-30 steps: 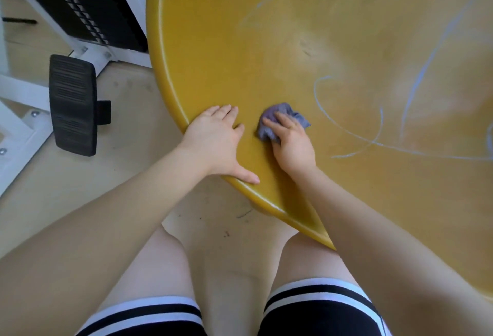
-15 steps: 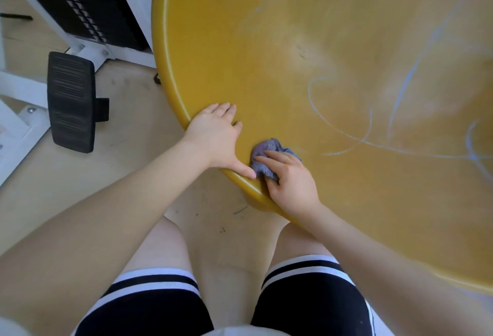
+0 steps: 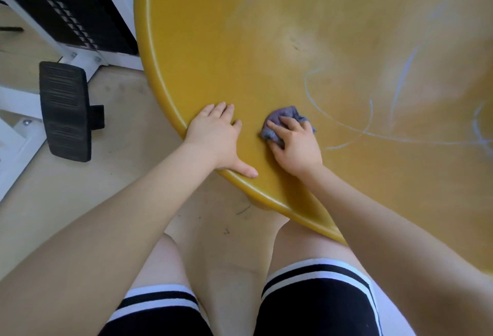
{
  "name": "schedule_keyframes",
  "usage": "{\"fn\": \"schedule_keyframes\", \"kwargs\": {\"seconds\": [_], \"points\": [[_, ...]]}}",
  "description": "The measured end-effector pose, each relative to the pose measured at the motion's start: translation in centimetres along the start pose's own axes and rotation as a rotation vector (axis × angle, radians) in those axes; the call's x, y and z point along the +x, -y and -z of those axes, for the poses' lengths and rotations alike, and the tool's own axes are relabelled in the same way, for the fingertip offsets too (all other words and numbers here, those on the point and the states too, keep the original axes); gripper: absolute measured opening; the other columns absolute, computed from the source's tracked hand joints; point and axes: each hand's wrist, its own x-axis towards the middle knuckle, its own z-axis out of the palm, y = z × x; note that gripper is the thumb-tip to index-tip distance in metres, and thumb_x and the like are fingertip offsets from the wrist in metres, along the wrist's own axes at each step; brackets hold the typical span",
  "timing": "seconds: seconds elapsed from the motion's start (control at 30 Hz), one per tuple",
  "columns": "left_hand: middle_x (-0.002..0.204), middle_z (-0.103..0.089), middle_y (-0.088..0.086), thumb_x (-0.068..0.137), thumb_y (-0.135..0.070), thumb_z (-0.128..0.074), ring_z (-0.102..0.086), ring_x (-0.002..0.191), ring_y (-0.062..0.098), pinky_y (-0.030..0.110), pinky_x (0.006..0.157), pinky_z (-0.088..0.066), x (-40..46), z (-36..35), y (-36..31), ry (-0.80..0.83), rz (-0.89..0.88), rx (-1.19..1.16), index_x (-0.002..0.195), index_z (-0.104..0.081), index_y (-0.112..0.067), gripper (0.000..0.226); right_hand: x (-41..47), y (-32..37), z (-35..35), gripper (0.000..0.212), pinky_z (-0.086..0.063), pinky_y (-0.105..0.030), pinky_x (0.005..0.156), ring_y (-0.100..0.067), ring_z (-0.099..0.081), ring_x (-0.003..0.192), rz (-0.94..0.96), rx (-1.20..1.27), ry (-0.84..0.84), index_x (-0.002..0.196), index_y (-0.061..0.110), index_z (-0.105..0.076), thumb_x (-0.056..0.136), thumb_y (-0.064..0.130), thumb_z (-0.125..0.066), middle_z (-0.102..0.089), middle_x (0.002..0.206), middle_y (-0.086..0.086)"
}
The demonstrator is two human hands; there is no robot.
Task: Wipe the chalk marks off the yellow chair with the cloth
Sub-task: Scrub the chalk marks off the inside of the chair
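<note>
The left hand (image 3: 216, 132) lay flat, steadying the yellow chair (image 3: 213, 42); beside it the right hand (image 3: 296, 146) pressed the bunched cloth (image 3: 280, 118), fingers seemingly curled over it, short of the chalk marks (image 3: 346, 127).

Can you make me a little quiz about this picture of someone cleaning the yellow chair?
1. True or false: the right hand grips the purple cloth on the yellow chair.
2. Where does the left hand rest? A) flat on the chair's edge B) on the black pedal C) on the cloth
3. Fill in: the chalk marks left on the seat lie to the ____ of the cloth in the picture.

Key: 1 true. 2 A. 3 right.
</note>
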Motion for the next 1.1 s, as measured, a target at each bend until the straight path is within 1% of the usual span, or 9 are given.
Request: {"fn": "schedule_keyframes", "kwargs": {"seconds": [0.1,0.17,0.27,0.43,0.6,0.73,0.93,1.0,1.1], "points": [[0.158,0.0,0.014,0.057,-0.09,-0.044,-0.001,0.145,0.027,0.039,0.117,-0.004,0.6,0.1,-0.6,0.009,0.012,-0.021,0.15,-0.017,-0.017,0.121,-4.9,0.6,0.6,0.057,-0.041,-0.04,0.088,-0.033,-0.043,0.097,0.044,-0.034,0.016,0.123,0.028,-0.059,0.086,0.061,-0.031,-0.054,0.121,-0.007],[0.157,0.002,0.016,0.057,-0.089,-0.046,0.0,0.145,0.028,0.04,0.117,-0.004,1.2,0.4,-1.4,0.018,0.021,-0.044,0.15,-0.015,-0.018,0.122,-6.5,0.5,0.9,0.063,-0.042,-0.04,0.086,-0.033,-0.045,0.092,0.049,0.001,0.03,0.117,0.029,-0.063,0.084,0.059,-0.018,-0.057,0.115,-0.009],[0.156,0.006,0.018,0.056,-0.087,-0.05,0.002,0.145,0.029,0.039,0.117,-0.005,2.1,0.8,-2.5,0.056,0.034,-0.049,0.151,-0.011,-0.019,0.123,-6.2,-1.0,0.2,0.052,-0.04,-0.043,0.096,-0.04,-0.048,0.109,0.085,0.078,0.004,0.115,0.022,-0.065,0.089,0.048,-0.03,-0.057,0.12,-0.015],[0.156,0.01,0.017,0.057,-0.087,-0.05,0.005,0.145,0.029,0.038,0.117,-0.005,3.0,0.5,-2.8,0.097,0.048,-0.024,0.152,-0.005,-0.021,0.124,0.3,-4.9,-0.2,0.035,-0.029,-0.035,0.104,-0.031,-0.031,0.132,-0.013,0.023,-0.016,0.129,0.022,-0.054,0.095,0.028,-0.049,-0.037,0.145,-0.011],[0.156,0.012,0.016,0.057,-0.087,-0.049,0.006,0.145,0.03,0.039,0.117,-0.003,2.9,0.3,-2.7,0.087,0.049,-0.038,0.152,-0.005,-0.023,0.122,4.4,-5.5,0.8,0.032,-0.036,-0.036,0.094,-0.032,-0.031,0.12,-0.168,-0.015,-0.053,0.124,0.029,-0.057,0.094,0.025,-0.046,-0.038,0.141,-0.004],[0.156,0.012,0.018,0.058,-0.086,-0.049,0.007,0.145,0.031,0.04,0.117,-0.002,2.8,0.4,-3.1,0.085,0.059,-0.054,0.152,-0.005,-0.024,0.121,-0.8,-4.6,0.7,0.031,-0.039,-0.038,0.09,-0.034,-0.037,0.105,0.023,0.001,-0.019,0.12,0.025,-0.061,0.092,0.019,-0.049,-0.046,0.13,-0.009],[0.154,0.013,0.022,0.059,-0.085,-0.052,0.008,0.144,0.034,0.044,0.116,-0.001,3.2,1.2,-4.6,0.137,0.123,-0.062,0.151,-0.003,-0.027,0.119,-6.9,-3.5,1.1,0.042,-0.039,-0.036,0.067,-0.032,-0.048,0.075,0.209,0.081,0.044,0.106,0.026,-0.069,0.082,0.038,-0.037,-0.059,0.1,-0.011],[0.154,0.014,0.023,0.059,-0.084,-0.053,0.008,0.144,0.035,0.044,0.116,-0.002,3.5,1.5,-5.0,0.148,0.139,-0.064,0.151,-0.002,-0.028,0.119,-5.3,-4.3,1.0,0.037,-0.039,-0.037,0.065,-0.034,-0.051,0.077,0.213,0.032,-0.007,0.106,0.028,-0.069,0.083,0.039,-0.042,-0.06,0.099,-0.01],[0.154,0.016,0.022,0.06,-0.084,-0.053,0.01,0.144,0.034,0.043,0.116,-0.001,3.7,1.1,-5.1,0.154,0.148,-0.07,0.151,0.0,-0.029,0.118,-1.1,-6.1,0.7,0.031,-0.036,-0.039,0.081,-0.036,-0.045,0.098,0.122,-0.047,-0.044,0.12,0.032,-0.061,0.09,0.031,-0.052,-0.052,0.118,-0.01]]}}
